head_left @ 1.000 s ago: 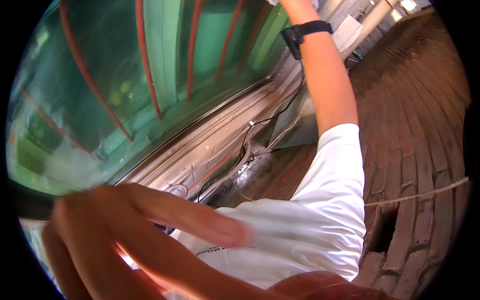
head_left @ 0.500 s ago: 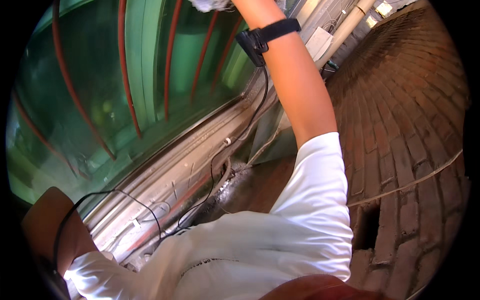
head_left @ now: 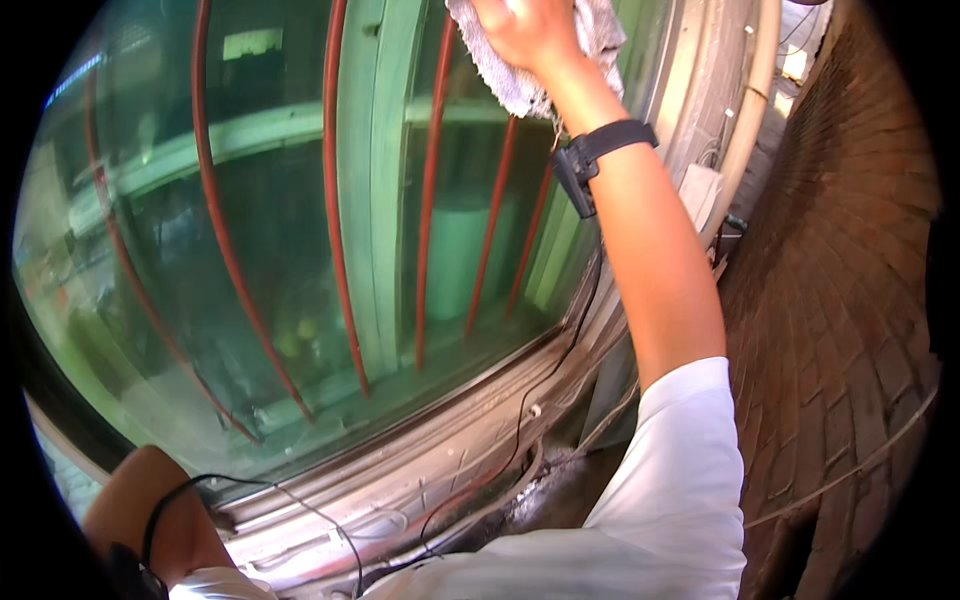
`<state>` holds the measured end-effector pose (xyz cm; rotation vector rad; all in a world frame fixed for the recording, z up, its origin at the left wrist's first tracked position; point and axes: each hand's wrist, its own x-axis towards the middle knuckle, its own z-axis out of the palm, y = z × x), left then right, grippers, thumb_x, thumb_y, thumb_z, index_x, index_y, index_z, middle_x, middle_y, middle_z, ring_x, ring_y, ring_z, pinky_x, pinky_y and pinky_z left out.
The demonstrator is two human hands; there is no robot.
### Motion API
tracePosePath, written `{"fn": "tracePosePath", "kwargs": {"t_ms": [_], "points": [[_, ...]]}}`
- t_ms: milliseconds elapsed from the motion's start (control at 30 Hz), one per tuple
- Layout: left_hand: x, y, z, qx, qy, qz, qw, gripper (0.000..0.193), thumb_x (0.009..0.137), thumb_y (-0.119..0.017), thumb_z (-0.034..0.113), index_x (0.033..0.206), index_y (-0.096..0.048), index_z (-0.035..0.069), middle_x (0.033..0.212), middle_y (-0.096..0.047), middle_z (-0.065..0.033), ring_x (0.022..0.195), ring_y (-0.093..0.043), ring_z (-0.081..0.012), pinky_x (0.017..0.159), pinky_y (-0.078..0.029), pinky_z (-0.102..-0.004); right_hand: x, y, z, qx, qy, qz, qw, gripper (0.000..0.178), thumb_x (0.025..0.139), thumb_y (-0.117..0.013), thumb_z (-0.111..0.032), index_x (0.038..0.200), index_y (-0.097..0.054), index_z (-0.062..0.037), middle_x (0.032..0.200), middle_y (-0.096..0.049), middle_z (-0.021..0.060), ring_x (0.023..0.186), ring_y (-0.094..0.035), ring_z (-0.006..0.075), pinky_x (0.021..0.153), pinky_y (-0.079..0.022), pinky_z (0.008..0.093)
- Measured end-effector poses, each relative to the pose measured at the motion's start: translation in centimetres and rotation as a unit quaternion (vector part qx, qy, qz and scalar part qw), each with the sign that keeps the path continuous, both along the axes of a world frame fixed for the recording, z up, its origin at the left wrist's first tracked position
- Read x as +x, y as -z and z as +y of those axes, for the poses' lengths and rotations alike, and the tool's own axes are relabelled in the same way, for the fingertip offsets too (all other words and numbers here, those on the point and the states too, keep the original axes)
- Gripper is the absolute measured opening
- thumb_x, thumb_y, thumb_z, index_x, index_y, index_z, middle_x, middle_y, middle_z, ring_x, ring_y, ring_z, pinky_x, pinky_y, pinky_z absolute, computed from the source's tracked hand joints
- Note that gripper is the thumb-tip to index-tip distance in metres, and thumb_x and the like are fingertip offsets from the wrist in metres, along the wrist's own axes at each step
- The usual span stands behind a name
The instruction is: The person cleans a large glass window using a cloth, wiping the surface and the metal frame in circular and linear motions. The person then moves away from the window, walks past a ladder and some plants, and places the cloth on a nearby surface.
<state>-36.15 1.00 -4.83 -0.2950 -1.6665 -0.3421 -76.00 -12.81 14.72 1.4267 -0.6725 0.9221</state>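
My right hand is at the top of the view, closed over a light grey terry cloth. It presses the cloth to the glass window pane; part of the hand is cut off by the upper edge. A black strap with a small device is around my right wrist, and a thin black cable runs down from it. My left arm is bent at the lower left, and its hand is out of view.
Red vertical bars and green frames show through the glass. Below the pane runs a pale sill with loose cables. To the right stand a pipe, a white box and a brick wall crossed by a cord.
The view has tilted and shifted, so more of the window shows. My right hand and the cloth now appear lower and farther right in the picture; the hand was cut off before.
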Motion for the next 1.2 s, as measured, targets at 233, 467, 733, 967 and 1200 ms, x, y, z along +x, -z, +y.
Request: {"fn": "tracePosePath", "kwargs": {"t_ms": [233,467,733,967,1200], "points": [[-0.6,-0.3,0.7,-0.02,-0.042,0.028,0.999,0.036,0.09,-0.052,0.022,0.123,-0.051,0.008,0.132,-0.043,-0.0114,0.125,-0.038,-0.026,0.103,-0.028,-0.0441,-9.1,-3.4,-2.0,-0.044,-0.004,-0.201,0.979,0.059,0.093,-0.046,-0.049,0.132,-0.05,-0.0045,0.14,-0.043,0.0209,0.127,-0.039,0.0411,0.106,-0.025,0.0547],[0.8,0.2,0.7,-0.04,-0.111,0.071,0.99,0.043,0.093,-0.047,0.025,0.131,-0.048,0.006,0.141,-0.039,-0.016,0.133,-0.033,-0.0302,0.109,-0.024,-0.048,-19.6,-1.4,-2.1,0.02,0.056,-0.428,0.902,0.064,0.098,-0.03,-0.055,0.143,-0.042,-0.0109,0.151,-0.033,0.0223,0.141,-0.027,0.04,0.115,-0.021,0.05],[6.8,3.8,-4.7,-0.041,-0.449,0.277,0.848,0.05,0.097,-0.042,0.029,0.14,-0.044,0.003,0.152,-0.034,-0.0212,0.143,-0.028,-0.0349,0.116,-0.02,-0.0525,-17.3,-3.6,0.4,0.12,0.072,-0.564,0.814,0.077,0.092,-0.023,-0.069,0.148,-0.037,-0.0189,0.155,-0.029,0.0185,0.143,-0.025,0.0417,0.114,-0.018,0.0572],[8.2,8.2,-9.8,0.034,-0.744,0.018,0.667,0.06,0.102,-0.037,0.039,0.151,-0.028,0.006,0.158,-0.025,-0.017,0.148,-0.016,-0.0365,0.119,-0.007,-0.0538,-2.7,-9.8,-1.2,0.059,0.064,-0.323,0.942,0.068,0.096,-0.032,-0.063,0.143,-0.044,-0.0152,0.153,-0.032,0.0165,0.14,-0.026,0.0431,0.112,-0.014,0.0595],[7.0,7.7,-9.5,0.044,-0.737,0.037,0.674,0.055,0.099,-0.041,0.03,0.148,-0.035,0.006,0.157,-0.029,-0.0178,0.147,-0.02,-0.0375,0.118,-0.011,-0.0548,9.8,-18.9,-0.8,0.019,0.006,-0.35,0.936,0.074,0.093,-0.031,-0.066,0.144,-0.045,-0.0156,0.155,-0.029,0.0147,0.143,-0.021,0.0413,0.112,-0.009,0.0619]]}}
